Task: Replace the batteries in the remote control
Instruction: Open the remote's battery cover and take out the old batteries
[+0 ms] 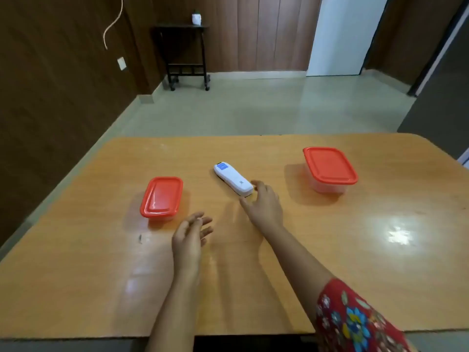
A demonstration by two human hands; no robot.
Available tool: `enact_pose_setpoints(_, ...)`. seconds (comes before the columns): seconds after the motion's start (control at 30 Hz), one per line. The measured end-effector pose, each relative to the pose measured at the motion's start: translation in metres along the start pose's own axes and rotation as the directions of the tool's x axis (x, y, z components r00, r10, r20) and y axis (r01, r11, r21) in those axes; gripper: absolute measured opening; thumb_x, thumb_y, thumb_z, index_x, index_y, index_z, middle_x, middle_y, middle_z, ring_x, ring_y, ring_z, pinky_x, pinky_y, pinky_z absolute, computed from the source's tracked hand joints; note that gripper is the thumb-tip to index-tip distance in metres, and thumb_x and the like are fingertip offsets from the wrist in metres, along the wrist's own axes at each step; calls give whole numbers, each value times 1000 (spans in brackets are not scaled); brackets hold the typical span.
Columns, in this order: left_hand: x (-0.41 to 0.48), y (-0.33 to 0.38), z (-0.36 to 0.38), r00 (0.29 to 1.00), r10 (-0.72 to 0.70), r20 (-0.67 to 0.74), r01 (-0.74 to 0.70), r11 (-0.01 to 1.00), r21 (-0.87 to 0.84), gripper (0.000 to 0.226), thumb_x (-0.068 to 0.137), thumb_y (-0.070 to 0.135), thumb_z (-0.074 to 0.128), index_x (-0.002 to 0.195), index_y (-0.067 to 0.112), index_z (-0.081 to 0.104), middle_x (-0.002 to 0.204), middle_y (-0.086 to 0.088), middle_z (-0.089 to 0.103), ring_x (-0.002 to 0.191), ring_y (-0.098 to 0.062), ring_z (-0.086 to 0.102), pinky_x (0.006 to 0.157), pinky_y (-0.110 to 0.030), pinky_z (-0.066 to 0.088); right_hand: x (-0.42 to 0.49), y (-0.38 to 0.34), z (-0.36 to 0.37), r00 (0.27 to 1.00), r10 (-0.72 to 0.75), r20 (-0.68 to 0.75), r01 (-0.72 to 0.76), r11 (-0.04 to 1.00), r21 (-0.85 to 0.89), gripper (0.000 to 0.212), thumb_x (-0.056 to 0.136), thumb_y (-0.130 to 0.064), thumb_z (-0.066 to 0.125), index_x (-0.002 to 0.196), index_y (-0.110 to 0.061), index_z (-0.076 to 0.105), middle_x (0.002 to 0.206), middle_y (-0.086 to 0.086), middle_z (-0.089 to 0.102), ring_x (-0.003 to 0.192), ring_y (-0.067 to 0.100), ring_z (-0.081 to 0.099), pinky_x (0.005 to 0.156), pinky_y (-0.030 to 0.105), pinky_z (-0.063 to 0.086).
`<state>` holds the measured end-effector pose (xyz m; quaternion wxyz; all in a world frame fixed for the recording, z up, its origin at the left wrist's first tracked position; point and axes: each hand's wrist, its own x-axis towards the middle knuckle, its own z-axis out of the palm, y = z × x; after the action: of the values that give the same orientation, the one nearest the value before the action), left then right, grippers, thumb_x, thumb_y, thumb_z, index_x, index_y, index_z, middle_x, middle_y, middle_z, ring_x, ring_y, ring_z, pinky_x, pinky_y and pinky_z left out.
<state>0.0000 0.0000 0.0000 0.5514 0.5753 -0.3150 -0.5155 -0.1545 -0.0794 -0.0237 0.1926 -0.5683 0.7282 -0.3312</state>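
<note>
Remote control (233, 178) lies on table (355, 250); right hand (264, 204) fingers touch it, left hand (189, 237) spread.

Wooden table (279, 275) bears remote control (233, 178), two red-lidded containers (161, 196)

1. My bare left hand (190, 235) hovers low centre of the frame, fingers loosely spread, holding nothing.
2. My right hand (264, 203), red floral sleeve (355, 321) lower right, reaches centre, fingers uncurled.
</note>
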Motion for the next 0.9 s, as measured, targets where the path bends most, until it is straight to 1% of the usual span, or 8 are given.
enact_pose_setpoints(0.13, 17, 4, -4, 1000, -27, -11, 26, 998, -59, 20, 96, 14, 45, 103, 19, 63, 91, 3, 70, 78, -13, 64, 71, -27, 41, 39, -12, 20, 996, 82, 26, -75, 976, -205, 85, 74, -55, 65, 143, -18, 31, 136, 8, 43, 123, 30, 38, 96, 39, 36)
enact_pose_setpoints(0.27, 19, 3, 1, 999, -35, 9, 36, 998, -55, 20, 96, 15, 46, 97, 23, 64, 92, 3, 71, 79, -13, 64, 73, -28, 41, 52, -6, 30, 997, 62, 34, -47, 935, -351, 64, 78, -58, 60, 127, -19, 50, 127, 7, 46, 119, 28, 40, 91, 38, 34)
enact_pose_setpoints(0.37, 17, 4, 5, 999, -38, 28, 39, 998, -45, 20, 96, 14, 45, 101, 21, 63, 93, 4, 70, 78, -12, 64, 73, -27, 41, 41, -6, 20, 997, 53, 49, -43, 980, -197, 52, 83, -54, 58, 117, -16, 57, 118, 6, 49, 110, 27, 48, 82, 36, 38)
enact_pose_setpoints(0.5, 12, 6, 9, 998, -50, 28, 52, 994, -92, 21, 97, 15, 44, 102, 21, 63, 95, 1, 69, 78, -13, 63, 69, -26, 41, -8, -12, -15, 998, 47, 43, -55, 974, 221, 38, 84, -49, 61, 103, -16, 60, 104, 2, 49, 77, 9, 52, 60, 25, 36)
enact_pose_setpoints(0.57, 8, 9, 10, 998, -58, 30, 60, 994, -88, 25, 99, 24, 41, 108, 21, 63, 101, 1, 70, 82, -13, 65, 74, -28, 44, -35, -12, -34, 998, 8, 61, -29, 937, 349, 35, 83, -47, 65, 105, -19, 62, 101, -2, 50, 76, 5, 52, 64, 23, 40)
enact_pose_setpoints(0.63, 4, 11, 11, 993, -93, 71, 101, 989, -111, 39, 99, 42, 33, 115, 22, 63, 108, 1, 71, 90, -15, 68, 78, -31, 49, -62, -10, -53, 995, -21, 93, -20, 910, 414, 36, 80, -46, 67, 107, -23, 64, 100, -2, 51, 80, 13, 57, 71, 29, 49)
enact_pose_setpoints(0.77, -3, 17, 9, 947, -222, 233, 273, 937, -219, 66, 90, 69, 23, 120, 22, 60, 111, -3, 70, 98, -24, 69, 74, -39, 56, -108, 2, -75, 978, -3, 211, -102, 869, 484, 26, 79, -35, 74, 101, -24, 67, 101, 1, 55, 74, 16, 60, 67, 27, 52)
enact_pose_setpoints(0.9, -10, 17, 6, 936, -268, 231, 318, 923, -216, 37, 94, 45, 46, 108, 15, 63, 98, -6, 66, 75, -18, 66, 55, -29, 56, -119, 10, -71, 948, 5, 319, -177, 840, 513, 41, 62, -42, 79, 98, -25, 68, 99, -1, 66, 83, 12, 62, 73, 25, 50)
